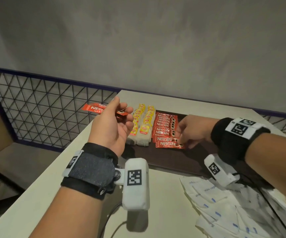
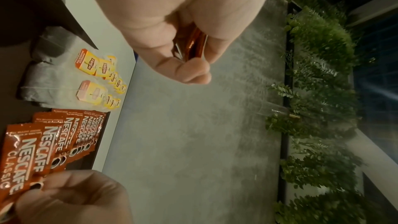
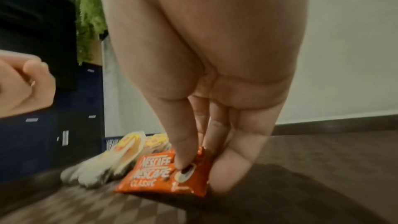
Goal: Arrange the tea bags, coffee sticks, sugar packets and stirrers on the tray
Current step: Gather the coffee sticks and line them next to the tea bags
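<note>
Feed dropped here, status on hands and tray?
Left hand holds spare coffee sticks. Right hand setting front stick on tray. Sugar packets off tray.

I'm pinching glossy red foil coffee sticks [image 1: 168,130], crinkled and catching the light. Left of them, matt, gauzy paper tea bags [image 1: 141,124] are showing glossy yellow card tags. The tray [image 1: 169,159] beneath is looking dark, smooth, matt.
</note>
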`<state>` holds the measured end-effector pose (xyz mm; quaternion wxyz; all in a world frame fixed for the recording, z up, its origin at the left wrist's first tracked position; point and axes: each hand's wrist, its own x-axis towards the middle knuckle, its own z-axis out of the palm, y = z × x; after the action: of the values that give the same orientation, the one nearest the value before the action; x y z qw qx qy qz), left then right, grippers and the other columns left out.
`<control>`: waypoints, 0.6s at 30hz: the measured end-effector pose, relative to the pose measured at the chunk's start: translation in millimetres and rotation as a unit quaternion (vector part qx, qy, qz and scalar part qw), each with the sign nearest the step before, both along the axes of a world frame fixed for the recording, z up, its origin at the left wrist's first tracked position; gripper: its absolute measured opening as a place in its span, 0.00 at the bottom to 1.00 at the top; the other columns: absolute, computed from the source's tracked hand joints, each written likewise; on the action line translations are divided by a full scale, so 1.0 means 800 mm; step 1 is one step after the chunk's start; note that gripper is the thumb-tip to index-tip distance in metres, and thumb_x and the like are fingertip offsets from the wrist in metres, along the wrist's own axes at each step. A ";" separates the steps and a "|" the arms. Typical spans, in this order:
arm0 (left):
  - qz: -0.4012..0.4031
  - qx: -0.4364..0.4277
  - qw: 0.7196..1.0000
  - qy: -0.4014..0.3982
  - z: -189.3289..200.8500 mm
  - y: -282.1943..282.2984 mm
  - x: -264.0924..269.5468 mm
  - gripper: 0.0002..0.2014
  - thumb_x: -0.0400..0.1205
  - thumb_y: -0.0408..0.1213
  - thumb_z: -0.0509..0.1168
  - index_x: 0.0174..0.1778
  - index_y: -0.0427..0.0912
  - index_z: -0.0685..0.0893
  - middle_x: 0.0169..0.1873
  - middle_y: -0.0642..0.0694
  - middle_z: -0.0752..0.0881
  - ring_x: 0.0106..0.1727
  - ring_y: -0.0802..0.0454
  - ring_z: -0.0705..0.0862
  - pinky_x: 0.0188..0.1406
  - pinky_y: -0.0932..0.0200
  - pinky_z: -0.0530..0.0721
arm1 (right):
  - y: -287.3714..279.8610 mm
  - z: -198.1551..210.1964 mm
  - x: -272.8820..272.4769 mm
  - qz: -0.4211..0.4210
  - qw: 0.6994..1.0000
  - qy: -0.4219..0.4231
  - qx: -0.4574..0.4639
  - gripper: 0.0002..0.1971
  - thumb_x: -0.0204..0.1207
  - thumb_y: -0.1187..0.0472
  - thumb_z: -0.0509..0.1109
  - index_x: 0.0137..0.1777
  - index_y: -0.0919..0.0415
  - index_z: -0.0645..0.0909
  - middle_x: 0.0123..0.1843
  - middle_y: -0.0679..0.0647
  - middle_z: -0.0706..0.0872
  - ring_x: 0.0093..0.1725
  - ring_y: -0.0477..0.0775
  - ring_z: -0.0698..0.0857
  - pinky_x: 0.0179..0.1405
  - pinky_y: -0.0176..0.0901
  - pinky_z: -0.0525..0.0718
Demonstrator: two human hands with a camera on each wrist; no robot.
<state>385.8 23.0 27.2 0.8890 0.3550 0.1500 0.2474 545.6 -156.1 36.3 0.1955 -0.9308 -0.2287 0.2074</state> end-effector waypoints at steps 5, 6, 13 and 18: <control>0.000 -0.017 1.000 0.003 -0.001 -0.002 0.000 0.16 0.89 0.48 0.62 0.42 0.41 0.82 0.33 0.44 0.85 0.24 0.57 0.80 0.17 0.67 0.76 | 0.012 -0.005 0.006 0.008 0.998 -0.014 -0.065 0.08 0.78 0.66 0.78 0.56 0.64 0.86 0.54 0.60 0.92 0.49 0.59 0.94 0.49 0.51 0.94; -0.002 -0.020 1.000 0.004 -0.001 -0.003 0.000 0.16 0.89 0.48 0.62 0.41 0.41 0.82 0.33 0.44 0.85 0.24 0.56 0.80 0.17 0.67 0.76 | 0.014 -0.005 0.006 0.005 0.998 -0.015 -0.068 0.09 0.79 0.64 0.78 0.57 0.63 0.86 0.54 0.60 0.92 0.47 0.58 0.94 0.48 0.50 0.94; -0.010 -0.033 0.999 -0.002 0.001 -0.007 -0.001 0.18 0.89 0.49 0.61 0.40 0.40 0.82 0.33 0.43 0.84 0.23 0.55 0.80 0.16 0.66 0.76 | 0.018 -0.011 0.000 0.021 0.993 -0.050 -0.103 0.24 0.73 0.51 0.83 0.65 0.57 0.80 0.54 0.55 0.91 0.45 0.55 0.94 0.48 0.49 0.94; -0.008 -0.026 1.000 0.002 0.002 -0.012 -0.002 0.17 0.89 0.48 0.61 0.41 0.39 0.83 0.33 0.43 0.85 0.24 0.55 0.80 0.18 0.66 0.77 | 0.020 -0.014 -0.007 0.029 0.988 -0.086 -0.124 0.24 0.75 0.56 0.82 0.67 0.56 0.78 0.55 0.54 0.90 0.46 0.55 0.93 0.50 0.49 0.94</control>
<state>384.3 13.2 28.6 0.8994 0.3335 0.1551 0.2362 540.0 -140.3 25.4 0.0517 -0.9551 -0.2443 0.1595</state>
